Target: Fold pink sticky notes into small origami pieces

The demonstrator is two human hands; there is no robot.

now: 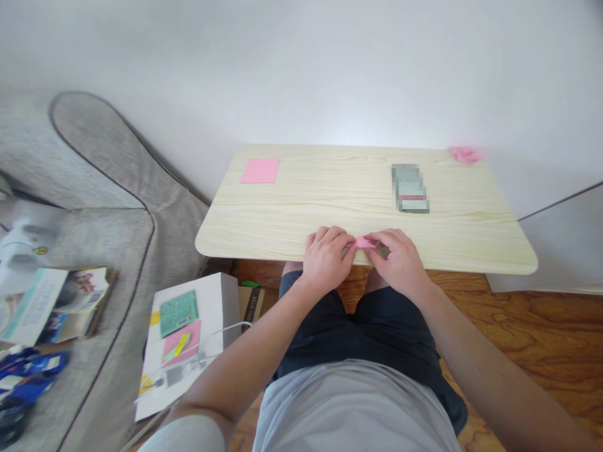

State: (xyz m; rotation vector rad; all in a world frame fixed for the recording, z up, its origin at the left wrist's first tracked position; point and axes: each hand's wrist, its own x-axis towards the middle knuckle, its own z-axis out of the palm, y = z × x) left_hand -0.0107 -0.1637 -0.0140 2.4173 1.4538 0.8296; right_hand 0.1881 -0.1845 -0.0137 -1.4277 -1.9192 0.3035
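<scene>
A small folded piece of pink paper (363,242) is held between both hands, just above the near edge of the wood-grain table (325,188). My left hand (328,254) pinches its left end with thumb and fingers. On the other end, my right hand (397,257) closes its thumb and fingertips. Parts of the paper are hidden behind the fingers. Toward the table's back left lies a flat pink square sheet (260,171). A phone with a blurred screen (411,188) rests beyond my right hand.
Crumpled or folded pink paper (466,154) sits at the back right corner. Left of the table, a white box (214,314) carries a green packet (179,312), pink paper, a yellow item and white cables. A grey sofa (103,251) holds books and blue items.
</scene>
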